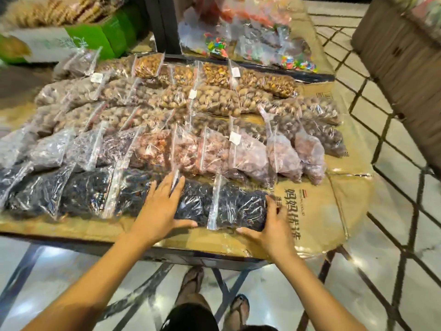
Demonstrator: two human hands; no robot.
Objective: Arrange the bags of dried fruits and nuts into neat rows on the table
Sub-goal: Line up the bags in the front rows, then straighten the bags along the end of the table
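left hand (159, 206) lay flat, fingers spread, on the dark bags (229, 204) | right hand (274, 225) open, cupped against that bag's right end | bag sat at right end of front row, near the table (317, 218) edge | nut bags (214, 99) in rows behind

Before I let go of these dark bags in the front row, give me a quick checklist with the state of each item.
1. Left hand flat on a dark bag in the front row: ok.
2. Right hand against the end of the last dark bag: ok.
3. Front row in line with the dark bags further left: ok.
4. Bags lie on the cardboard, short of the near edge: ok.
5. Zip seals closed: cannot tell.
6. Pinkish bags at the right end of the row behind: leaning, not ok.
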